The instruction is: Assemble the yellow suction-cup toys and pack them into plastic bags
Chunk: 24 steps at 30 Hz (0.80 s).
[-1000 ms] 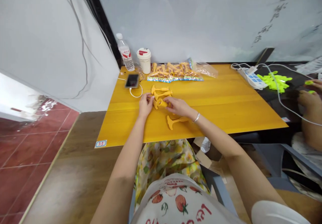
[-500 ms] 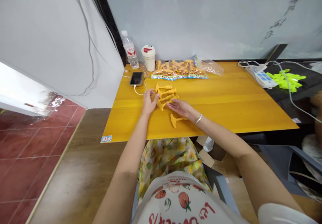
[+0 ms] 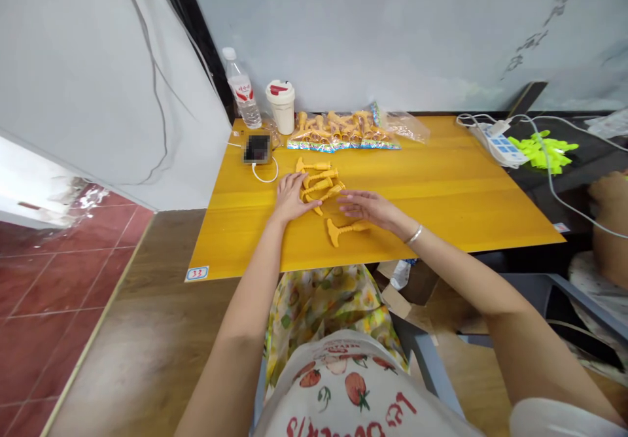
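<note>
Several yellow T-shaped plastic pieces, like small toy hammers, lie side by side in a loose row on the yellow tabletop. My left hand rests at the left ends of this row, fingers spread and thumb stretched right over the nearest piece. Just right of the row hovers my right hand, open, its fingers stretched out and nothing seen in them. Below that hand, apart from the row, a single toy hammer lies with its head to the left; its right end is partly hidden by the hand.
Behind the row are clear bags of similar yellow pieces, a lidded cup, a water bottle and a phone on a white cable. Rightward lie a power strip, bright green pieces and another person's arm.
My right hand has drawn away from the row to the right, its fingers straighter. My left hand's thumb now reaches across the nearest piece. The whole view has shifted slightly.
</note>
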{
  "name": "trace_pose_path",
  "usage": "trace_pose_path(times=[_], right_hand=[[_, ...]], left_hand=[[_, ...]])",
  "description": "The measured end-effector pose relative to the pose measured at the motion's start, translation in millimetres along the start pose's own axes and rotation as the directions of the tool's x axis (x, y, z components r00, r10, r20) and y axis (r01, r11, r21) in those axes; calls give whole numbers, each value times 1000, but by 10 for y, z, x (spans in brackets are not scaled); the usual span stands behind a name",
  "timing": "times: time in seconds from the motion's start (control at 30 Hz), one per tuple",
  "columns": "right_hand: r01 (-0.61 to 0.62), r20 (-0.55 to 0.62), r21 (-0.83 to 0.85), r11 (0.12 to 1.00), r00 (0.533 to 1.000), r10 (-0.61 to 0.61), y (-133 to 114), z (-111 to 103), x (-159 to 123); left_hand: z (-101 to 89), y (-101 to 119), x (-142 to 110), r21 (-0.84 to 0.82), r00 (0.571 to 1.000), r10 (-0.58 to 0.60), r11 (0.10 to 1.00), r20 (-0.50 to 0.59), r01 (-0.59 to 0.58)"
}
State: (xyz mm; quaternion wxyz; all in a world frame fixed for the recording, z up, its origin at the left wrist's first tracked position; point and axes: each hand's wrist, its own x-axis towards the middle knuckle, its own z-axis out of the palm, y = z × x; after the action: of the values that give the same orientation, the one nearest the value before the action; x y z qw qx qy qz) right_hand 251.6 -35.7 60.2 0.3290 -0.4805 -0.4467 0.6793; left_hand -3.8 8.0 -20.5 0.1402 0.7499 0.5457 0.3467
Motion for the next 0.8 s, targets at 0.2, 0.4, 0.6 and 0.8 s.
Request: trace_pose_path(times=[0.2,0.4,0.6,0.8], right_hand=[[447,139,-718,533,843,-520,-176,-219,-318],[463,428,-885,47,849,-311,25,-68,-387],[461,531,-836,-296,815,-233,328,331,-191],[507,530,-846,-164,767,-362,268,613,163]], left_hand=[[-1,-20,-1,23,1000,19,1000,14,-20],[3,-65,11,-23,999,9,1000,-41,-10],[9,-141,21,-162,986,-30,987,-165,3],[7,-205,-7,-331,925,-230,935,-304,125]])
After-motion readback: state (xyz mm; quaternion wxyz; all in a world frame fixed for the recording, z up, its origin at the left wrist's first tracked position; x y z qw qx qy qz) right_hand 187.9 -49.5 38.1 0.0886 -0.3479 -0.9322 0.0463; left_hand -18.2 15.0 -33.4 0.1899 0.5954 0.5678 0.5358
